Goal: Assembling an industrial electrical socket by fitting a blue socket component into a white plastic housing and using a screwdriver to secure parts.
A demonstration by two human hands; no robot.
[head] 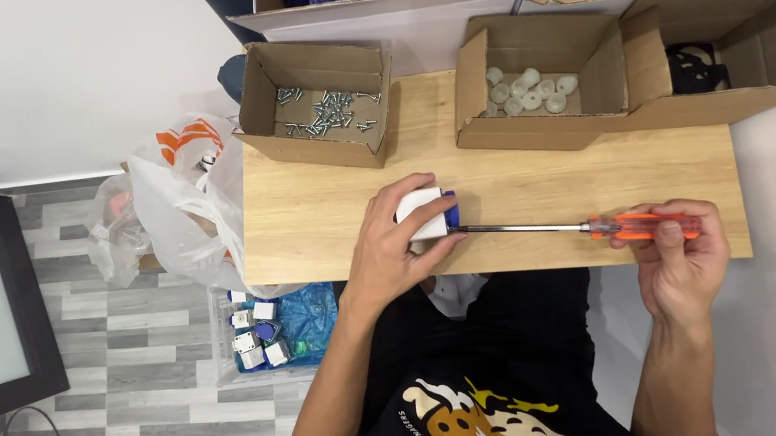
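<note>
My left hand (pixel 393 247) is clamped over a small white and blue box (pixel 426 212) near the tabletop's (pixel 310 217) front edge. My right hand (pixel 679 248) pinches the orange handle of a screwdriver (pixel 593 224), its tip touching the box's right side.

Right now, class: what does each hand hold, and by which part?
The left hand grips the white-and-blue part around its white body; the right hand holds the screwdriver by its orange handle.
</note>
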